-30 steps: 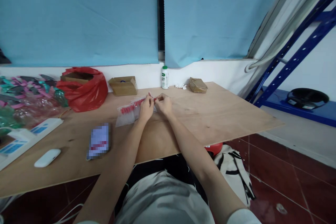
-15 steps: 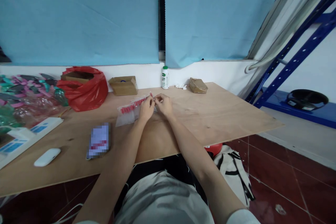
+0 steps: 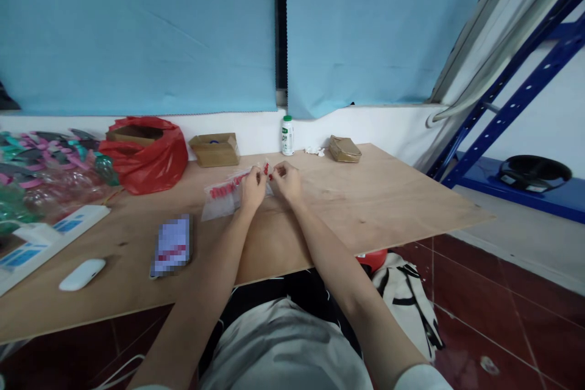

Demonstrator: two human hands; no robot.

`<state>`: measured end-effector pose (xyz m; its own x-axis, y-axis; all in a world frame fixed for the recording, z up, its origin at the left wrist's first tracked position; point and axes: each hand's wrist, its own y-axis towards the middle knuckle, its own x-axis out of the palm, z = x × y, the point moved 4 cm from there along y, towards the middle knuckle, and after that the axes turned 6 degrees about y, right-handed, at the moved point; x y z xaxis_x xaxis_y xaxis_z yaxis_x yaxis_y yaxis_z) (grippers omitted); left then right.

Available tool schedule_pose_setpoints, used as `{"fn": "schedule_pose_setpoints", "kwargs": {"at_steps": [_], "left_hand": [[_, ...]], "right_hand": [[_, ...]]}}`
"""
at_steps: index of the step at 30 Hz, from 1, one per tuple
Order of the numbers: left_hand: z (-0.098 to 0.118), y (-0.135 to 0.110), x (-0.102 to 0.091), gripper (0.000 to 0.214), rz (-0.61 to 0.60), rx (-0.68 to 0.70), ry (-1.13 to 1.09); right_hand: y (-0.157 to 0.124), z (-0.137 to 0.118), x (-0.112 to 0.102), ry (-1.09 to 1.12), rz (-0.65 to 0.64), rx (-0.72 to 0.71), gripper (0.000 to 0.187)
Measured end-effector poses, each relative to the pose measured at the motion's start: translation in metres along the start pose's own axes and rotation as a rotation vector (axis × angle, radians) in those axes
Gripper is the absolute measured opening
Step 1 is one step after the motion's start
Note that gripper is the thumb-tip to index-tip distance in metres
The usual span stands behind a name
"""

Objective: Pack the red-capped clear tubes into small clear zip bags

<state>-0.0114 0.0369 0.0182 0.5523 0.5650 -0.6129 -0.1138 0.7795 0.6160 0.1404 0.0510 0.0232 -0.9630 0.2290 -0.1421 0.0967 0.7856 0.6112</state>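
Observation:
Small clear plastic bags (image 3: pixel 220 206) with red pieces (image 3: pixel 222 190) in them lie in an overlapping row on the wooden table. My left hand (image 3: pixel 253 190) is closed at the right end of the row, its fingers pinching the edge of a clear bag. Just beyond the fingertips, a bit of red (image 3: pixel 266 168) shows in the gap between my hands. My right hand (image 3: pixel 289 183) is closed in a pinch with a small red piece (image 3: pixel 271 176) at its fingertips. The exact kind of the red pieces is too small to tell.
A phone (image 3: pixel 172 245), a white case (image 3: pixel 82 274) and a power strip (image 3: pixel 59 234) lie to the left. Behind stand a red bag (image 3: pixel 150 164), a cardboard box (image 3: pixel 217 152), a white bottle (image 3: pixel 287 137) and a brown package (image 3: pixel 345 149). Plastic bottles (image 3: pixel 59 186) crowd the far left.
My hands have moved slightly apart, so a gap with red in it now shows between the fingertips. The bags at the left of the row have stayed put.

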Motion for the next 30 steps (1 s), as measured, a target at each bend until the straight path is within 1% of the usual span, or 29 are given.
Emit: {"fn": "schedule_pose_setpoints", "kwargs": {"at_steps": [4,7,9,12,14,16,20,22,24,27,30], "left_hand": [[-0.001,0.0,-0.004,0.013,0.037,-0.06,-0.008],[-0.002,0.001,-0.005,0.011,0.051,-0.079,-0.021],[-0.002,0.002,-0.002,0.01,0.03,-0.047,-0.06],[-0.001,0.003,0.006,0.009,-0.039,0.056,-0.165],[0.0,0.003,0.011,0.009,-0.057,0.118,-0.216],[0.001,0.002,0.013,0.018,-0.034,0.167,-0.227],[0.005,0.0,0.008,0.055,0.037,0.291,-0.196],[0.004,0.001,0.004,0.068,0.066,0.311,-0.16],[0.002,0.002,0.001,0.076,0.067,0.311,-0.126],[-0.001,0.004,0.0,0.073,0.002,0.335,-0.123],[-0.001,0.004,0.001,0.059,-0.062,0.353,-0.172]], "right_hand": [[0.001,0.002,-0.004,-0.033,0.055,0.03,0.008],[0.001,0.005,-0.005,-0.023,0.096,0.041,0.005],[0.001,0.01,-0.004,0.029,0.096,0.074,0.003],[0.003,0.022,-0.001,0.162,0.087,0.161,0.002],[0.006,0.029,0.0,0.264,0.097,0.231,0.004],[0.008,0.034,0.0,0.373,0.121,0.295,0.005],[0.011,0.033,-0.004,0.53,0.179,0.347,0.006],[0.011,0.032,-0.006,0.563,0.204,0.357,0.008],[0.012,0.032,-0.007,0.594,0.212,0.362,0.011],[0.014,0.034,-0.006,0.624,0.187,0.351,0.018],[0.016,0.034,-0.006,0.629,0.172,0.324,0.026]]}}
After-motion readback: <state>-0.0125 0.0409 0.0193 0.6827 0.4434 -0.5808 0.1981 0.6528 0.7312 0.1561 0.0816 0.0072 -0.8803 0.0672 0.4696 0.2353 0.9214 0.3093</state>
